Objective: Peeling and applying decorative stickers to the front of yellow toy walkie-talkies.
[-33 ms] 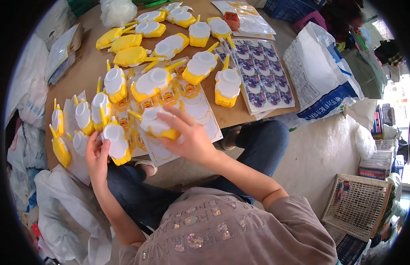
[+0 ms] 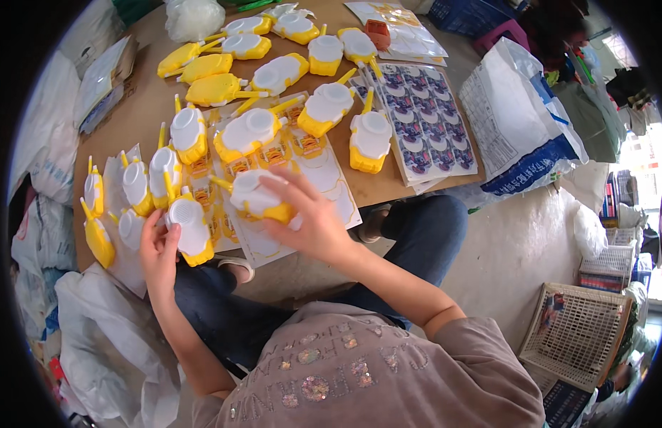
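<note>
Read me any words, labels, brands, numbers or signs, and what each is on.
I don't copy printed wording, but here's where it stands:
Brownish shirt: large, partly sparkly lettering.
Big bag: printing on its blue band.
Purple sticker sheet: any text too small to read.
Orange sticker sheet: likewise unreadable.
Toy in the left hand: no legible text.

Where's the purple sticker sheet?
In the head view, the purple sticker sheet lies at right on the table, between a yellow-and-white toy and a white bag.

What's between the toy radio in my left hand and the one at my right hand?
In the head view, orange-printed sheets show between the left hand's toy radio and the right hand's yellow-and-white one.
</note>
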The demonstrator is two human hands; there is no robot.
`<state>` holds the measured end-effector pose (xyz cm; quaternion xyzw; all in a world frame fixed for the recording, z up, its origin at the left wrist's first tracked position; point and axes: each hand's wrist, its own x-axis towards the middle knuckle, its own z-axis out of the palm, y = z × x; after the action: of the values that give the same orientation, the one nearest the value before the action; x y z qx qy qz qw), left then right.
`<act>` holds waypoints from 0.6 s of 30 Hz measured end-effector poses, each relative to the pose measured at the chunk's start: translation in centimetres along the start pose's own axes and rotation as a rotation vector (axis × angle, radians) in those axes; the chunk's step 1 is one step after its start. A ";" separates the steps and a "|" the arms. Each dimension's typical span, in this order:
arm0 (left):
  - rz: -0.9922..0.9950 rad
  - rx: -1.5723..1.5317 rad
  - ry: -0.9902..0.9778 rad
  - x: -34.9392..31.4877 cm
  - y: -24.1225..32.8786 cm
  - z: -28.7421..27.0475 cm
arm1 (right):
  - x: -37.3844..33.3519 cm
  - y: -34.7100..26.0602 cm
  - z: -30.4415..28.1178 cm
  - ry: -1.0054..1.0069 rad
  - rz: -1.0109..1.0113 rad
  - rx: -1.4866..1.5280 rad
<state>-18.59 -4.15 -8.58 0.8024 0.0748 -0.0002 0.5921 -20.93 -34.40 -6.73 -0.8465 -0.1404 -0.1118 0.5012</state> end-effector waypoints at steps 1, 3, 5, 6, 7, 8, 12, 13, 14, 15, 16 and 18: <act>0.000 0.032 -0.024 -0.3 0.4 0.1 | 0.0 0.2 -0.3 0.038 0.025 0.058; -0.014 0.051 -0.078 -1.1 1.1 0.8 | -0.1 0.5 -1.1 0.056 0.027 0.075; -0.022 -0.026 -0.132 -1.7 1.4 2.0 | -0.6 0.9 -1.9 0.098 0.043 0.054; -0.032 -0.014 -0.155 -2.0 1.6 2.3 | -0.9 1.0 -2.0 0.087 0.065 0.041; -0.064 -0.038 -0.153 -2.2 1.8 2.8 | -1.2 1.1 -2.2 0.079 0.091 0.020; -0.070 -0.038 -0.145 -2.3 1.9 2.9 | -1.4 0.8 -2.2 0.086 0.106 0.021; -0.037 -0.030 -0.106 -2.4 2.0 3.2 | -1.8 0.9 -1.3 0.072 -0.005 -0.133; -0.032 -0.001 -0.100 -2.3 2.1 3.2 | -2.0 0.9 -0.9 0.052 0.007 -0.159; -0.029 -0.001 -0.102 -2.0 1.9 3.4 | -2.0 0.6 -0.4 0.033 0.019 -0.185; 0.018 0.011 -0.079 -1.7 1.5 3.5 | -2.0 0.0 -0.1 0.007 0.061 -0.128; 0.064 0.022 -0.058 -1.5 1.3 3.7 | -2.0 -0.6 0.3 -0.034 0.074 -0.093; 0.117 0.231 -0.004 -1.2 1.8 3.7 | -1.8 -1.3 0.5 -0.068 0.051 -0.022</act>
<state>-19.23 -8.37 -7.88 0.8682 0.0259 0.0242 0.4950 -23.08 -33.55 -6.53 -0.8586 -0.1344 -0.0717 0.4895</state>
